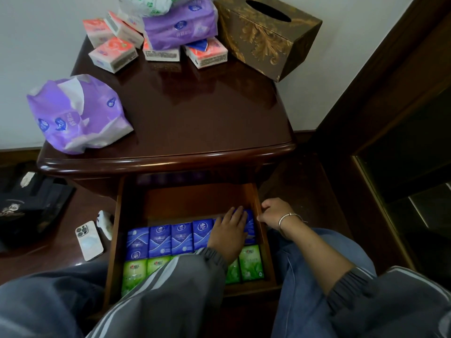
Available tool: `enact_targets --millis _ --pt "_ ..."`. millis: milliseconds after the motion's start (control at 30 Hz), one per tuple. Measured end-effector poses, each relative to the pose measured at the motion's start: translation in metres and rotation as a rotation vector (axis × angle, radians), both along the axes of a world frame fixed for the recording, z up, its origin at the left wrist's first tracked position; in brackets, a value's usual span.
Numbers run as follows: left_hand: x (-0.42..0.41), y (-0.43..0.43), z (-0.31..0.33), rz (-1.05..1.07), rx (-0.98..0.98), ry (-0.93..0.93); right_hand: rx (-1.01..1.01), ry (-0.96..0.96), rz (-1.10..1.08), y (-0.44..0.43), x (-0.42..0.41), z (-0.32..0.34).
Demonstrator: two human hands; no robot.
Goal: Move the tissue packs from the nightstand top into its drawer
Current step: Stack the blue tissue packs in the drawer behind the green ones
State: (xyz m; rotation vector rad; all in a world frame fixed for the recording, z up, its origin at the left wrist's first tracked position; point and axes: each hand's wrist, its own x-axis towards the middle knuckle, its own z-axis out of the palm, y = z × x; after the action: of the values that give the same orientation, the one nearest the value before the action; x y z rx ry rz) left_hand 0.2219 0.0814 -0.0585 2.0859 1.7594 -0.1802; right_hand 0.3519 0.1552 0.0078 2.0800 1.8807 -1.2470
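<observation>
The nightstand drawer [261, 215] stands open. Inside lie a row of blue tissue packs [159, 240] and, nearer me, a row of green tissue packs [251, 262]. My left hand [230, 230] lies flat with straight fingers on the rightmost blue packs. My right hand [274, 213] grips the drawer's right wall. On the nightstand top [195, 118] at the back sit several pink-and-white tissue packs [113, 54] and a purple soft pack [180, 28]. Another purple soft pack [78, 113] lies at the front left corner.
A brown and gold tissue box [268, 35] stands at the back right of the top. A white phone [89, 240] and a crumpled white item [106, 222] lie on the low surface left of the drawer, beside a dark bag [26, 203]. Dark wooden furniture rises at right.
</observation>
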Motion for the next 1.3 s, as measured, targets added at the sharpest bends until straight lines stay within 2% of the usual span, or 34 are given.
enact_targets --millis 100,200,333,400,500,633,867,1100,1300 --pt "-0.008 0.0 -0.001 0.078 -0.043 -0.077 -0.01 0.001 -0.014 0.001 -0.001 0.001" --pt "-0.014 -0.006 -0.007 0.036 -0.051 0.01 -0.022 0.011 -0.015 0.001 0.0 0.001" --pt "-0.018 -0.008 -0.009 -0.03 0.034 0.1 -0.029 0.023 -0.011 0.001 0.001 0.0" --pt "-0.019 -0.01 -0.009 -0.015 0.051 0.017 -0.026 0.016 -0.009 0.001 0.002 0.0" --pt "-0.021 -0.012 -0.009 -0.026 -0.039 -0.109 -0.03 0.016 -0.001 0.001 0.003 -0.001" --pt "-0.023 -0.006 -0.006 -0.06 0.002 -0.063 -0.015 0.0 0.006 0.002 0.001 -0.001" --pt "-0.006 -0.014 -0.011 0.224 0.049 -0.271 -0.007 -0.012 0.001 0.002 0.001 -0.004" --pt "-0.025 -0.011 -0.018 0.045 0.084 -0.086 0.005 -0.023 0.009 0.004 0.002 -0.008" --pt "-0.019 0.0 -0.007 0.071 0.069 -0.221 -0.011 -0.033 0.019 0.006 0.002 -0.009"
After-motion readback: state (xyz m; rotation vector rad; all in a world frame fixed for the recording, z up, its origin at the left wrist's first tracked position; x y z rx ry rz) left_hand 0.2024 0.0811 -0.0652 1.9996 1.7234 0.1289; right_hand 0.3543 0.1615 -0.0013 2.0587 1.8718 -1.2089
